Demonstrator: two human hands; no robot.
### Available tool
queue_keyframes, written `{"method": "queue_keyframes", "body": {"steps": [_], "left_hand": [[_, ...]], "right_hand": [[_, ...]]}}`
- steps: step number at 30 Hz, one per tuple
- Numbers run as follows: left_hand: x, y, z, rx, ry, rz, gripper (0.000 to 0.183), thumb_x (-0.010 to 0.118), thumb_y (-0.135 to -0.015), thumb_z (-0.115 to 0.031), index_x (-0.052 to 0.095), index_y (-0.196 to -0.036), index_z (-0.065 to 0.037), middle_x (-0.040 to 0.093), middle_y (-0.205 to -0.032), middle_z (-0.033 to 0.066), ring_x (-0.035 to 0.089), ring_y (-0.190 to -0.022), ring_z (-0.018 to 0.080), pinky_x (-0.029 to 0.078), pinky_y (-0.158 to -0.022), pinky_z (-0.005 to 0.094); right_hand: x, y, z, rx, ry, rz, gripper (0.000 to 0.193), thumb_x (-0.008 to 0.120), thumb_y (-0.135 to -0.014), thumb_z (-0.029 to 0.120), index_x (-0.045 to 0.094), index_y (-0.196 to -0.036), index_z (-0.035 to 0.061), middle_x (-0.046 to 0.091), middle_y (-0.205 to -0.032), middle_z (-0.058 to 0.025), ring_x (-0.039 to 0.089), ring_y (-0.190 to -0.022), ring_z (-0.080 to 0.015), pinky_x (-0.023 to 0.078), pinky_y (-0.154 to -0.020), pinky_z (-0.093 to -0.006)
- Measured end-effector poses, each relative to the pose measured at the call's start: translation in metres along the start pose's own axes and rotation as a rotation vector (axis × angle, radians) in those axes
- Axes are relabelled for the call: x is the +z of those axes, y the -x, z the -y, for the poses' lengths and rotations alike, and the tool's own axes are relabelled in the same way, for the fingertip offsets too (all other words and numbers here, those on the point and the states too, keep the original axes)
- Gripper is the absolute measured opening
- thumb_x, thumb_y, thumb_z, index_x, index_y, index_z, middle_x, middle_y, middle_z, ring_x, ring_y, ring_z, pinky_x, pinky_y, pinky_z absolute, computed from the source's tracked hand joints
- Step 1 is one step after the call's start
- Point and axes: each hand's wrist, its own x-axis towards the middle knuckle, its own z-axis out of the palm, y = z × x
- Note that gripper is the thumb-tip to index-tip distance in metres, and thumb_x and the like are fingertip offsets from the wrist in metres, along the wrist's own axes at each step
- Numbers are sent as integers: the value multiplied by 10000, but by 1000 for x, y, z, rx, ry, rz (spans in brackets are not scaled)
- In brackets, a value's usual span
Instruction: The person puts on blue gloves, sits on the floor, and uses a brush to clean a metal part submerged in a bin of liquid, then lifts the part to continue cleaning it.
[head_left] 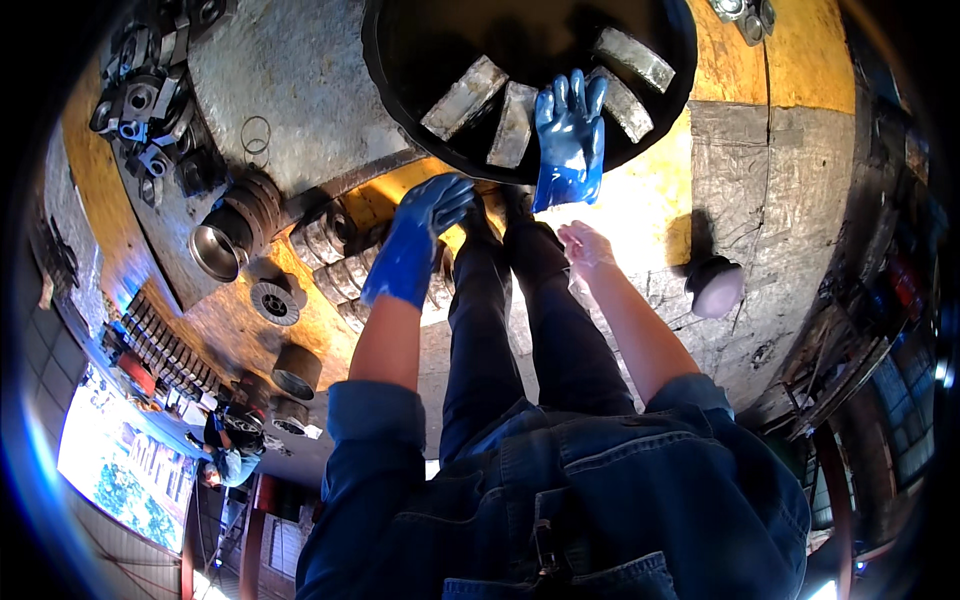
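My left hand [428, 225] wears a blue rubber glove. Its fingers are loosely bent and apart, with nothing seen in them, near the front rim of a round black tub [400, 125]. My right hand [586, 250] is bare, its fingers a little curled and holding nothing that I can see. Just beyond it lies an empty blue rubber glove [570, 145], fingers pointing away, across the tub's near rim. Several worn, curved metal blocks, among them one metal block [466, 97] at the left, sit in the dark tub around the glove.
Metal cylinders [345, 265] lie left of my legs, near a stack of metal rings [235, 225]. Oily machine parts [150, 110] are heaped at the far left. A round-topped stool [716, 287] stands at the right. Another person [232, 462] is in the left background.
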Motion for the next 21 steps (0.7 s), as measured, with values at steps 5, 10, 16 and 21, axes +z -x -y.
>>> {"method": "queue_keyframes", "body": {"steps": [5, 10, 16, 21], "left_hand": [[-78, 44, 26, -36, 14, -246, 509, 637, -1032, -469, 661, -1353, -74, 720, -1341, 153, 704, -1202, 289, 533, -1026, 429], [-163, 129, 56, -112, 77, -408, 536, 634, -1034, -477, 627, -1399, -83, 700, -1380, 156, 682, -1249, 301, 526, -1027, 429], [-188, 213, 73, -148, 174, -631, 553, 688, -993, -483, 662, -1383, -92, 710, -1367, 162, 700, -1200, 311, 535, -1019, 469], [-192, 270, 77, -79, 222, -642, 380, 686, -1022, -404, 719, -1243, -96, 759, -1245, 160, 739, -1041, 298, 582, -861, 387]], "right_hand": [[3, -44, 18, -67, -263, -98, 191, 684, -1028, 80, 629, -1180, -21, 738, -1052, -166, 759, -938, -292, 621, -652, -267], [-6, -76, 14, 13, -377, -93, 189, 697, -1031, 120, 647, -1144, -23, 737, -1032, -147, 740, -912, -256, 629, -661, -271], [6, -84, 22, 36, -367, -149, 178, 726, -1022, 133, 645, -1095, -6, 714, -960, -122, 696, -807, -214, 578, -634, -247], [21, -82, 23, -41, -471, -272, 136, 768, -986, 86, 665, -1016, 3, 681, -863, -97, 669, -712, -182, 567, -597, -211]]}}
